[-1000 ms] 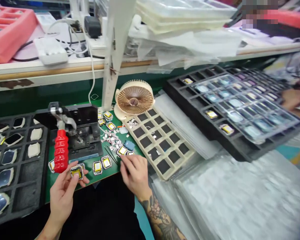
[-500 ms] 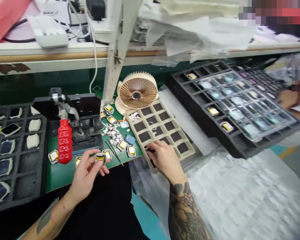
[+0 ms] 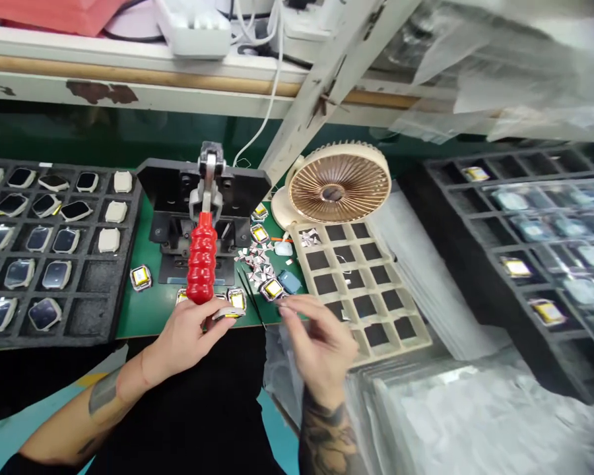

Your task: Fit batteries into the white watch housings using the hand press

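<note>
Between the thumb and fingers of my left hand (image 3: 191,333) is a smartwatch case (image 3: 230,313), tilted nearly edge-on just below the red handle (image 3: 201,260) of a black toggle-clamp press (image 3: 237,231). My right hand (image 3: 321,346) hovers by the table edge, thumb and index finger pinched together. Whatever sits at those fingertips is too small to name. Just beyond them lies another watch case (image 3: 271,289) with a yellow-framed inside, beside a blue piece (image 3: 290,282). Black tweezers (image 3: 250,293) rest near scattered small white-and-pink pieces (image 3: 257,264). More watch cases (image 3: 141,278) lie around the press.
On the left stands a black foam tray (image 3: 96,297) of smartwatches. A beige compartment tray (image 3: 361,284) lies right of my right hand, below a cream fan (image 3: 336,185). Farther right are a black tray (image 3: 455,264) and stacked clear plastic sheets (image 3: 475,415).
My right hand has left the beige tray and come left, toward the other hand. My left hand has turned its watch case from face-up to edge-on. The view has swung left.
</note>
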Demonstrator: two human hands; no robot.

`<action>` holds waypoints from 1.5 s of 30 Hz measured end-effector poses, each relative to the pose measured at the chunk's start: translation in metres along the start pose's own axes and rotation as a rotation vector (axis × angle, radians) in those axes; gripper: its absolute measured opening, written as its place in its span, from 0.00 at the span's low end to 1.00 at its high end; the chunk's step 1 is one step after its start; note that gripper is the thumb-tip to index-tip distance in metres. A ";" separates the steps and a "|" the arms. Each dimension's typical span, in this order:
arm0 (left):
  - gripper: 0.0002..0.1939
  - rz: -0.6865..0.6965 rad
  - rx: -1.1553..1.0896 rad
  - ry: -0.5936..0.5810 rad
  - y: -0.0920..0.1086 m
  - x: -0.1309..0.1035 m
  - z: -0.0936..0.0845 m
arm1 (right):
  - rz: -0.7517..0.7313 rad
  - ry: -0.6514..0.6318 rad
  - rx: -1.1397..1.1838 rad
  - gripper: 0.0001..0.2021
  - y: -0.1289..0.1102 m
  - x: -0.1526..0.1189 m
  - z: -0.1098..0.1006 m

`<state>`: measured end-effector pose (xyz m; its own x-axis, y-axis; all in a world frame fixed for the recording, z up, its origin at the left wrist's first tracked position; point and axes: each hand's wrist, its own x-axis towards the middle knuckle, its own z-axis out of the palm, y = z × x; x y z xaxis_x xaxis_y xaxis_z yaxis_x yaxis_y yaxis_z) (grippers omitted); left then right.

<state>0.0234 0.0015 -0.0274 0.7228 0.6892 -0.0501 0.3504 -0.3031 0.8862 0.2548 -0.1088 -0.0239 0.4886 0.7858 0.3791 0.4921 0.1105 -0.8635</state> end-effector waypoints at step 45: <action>0.17 -0.096 -0.371 -0.173 0.033 -0.008 0.073 | 0.553 0.235 -1.169 0.11 -0.069 -0.213 -0.210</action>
<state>0.0722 -0.0621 -0.0313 0.7980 0.5722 -0.1889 0.2054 0.0365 0.9780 0.2681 -0.4119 0.0252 0.8803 0.4199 0.2210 0.4589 -0.8718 -0.1713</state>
